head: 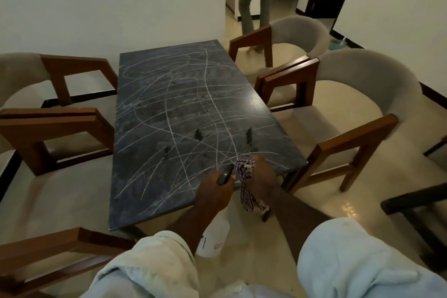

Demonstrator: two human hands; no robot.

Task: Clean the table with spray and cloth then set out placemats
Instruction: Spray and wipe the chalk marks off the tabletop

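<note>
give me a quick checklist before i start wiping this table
1. Spray bottle gripped by the left hand: ok.
2. Cloth held in the right hand: ok.
3. Table wetted all over: not ok, only a few dark wet spots near the close end.
4. White scribble marks gone: not ok, they cross the whole top.
5. Nozzle aimed at the top: cannot tell, the hand hides it.
6. Placemats ready: cannot tell, none in view.
</note>
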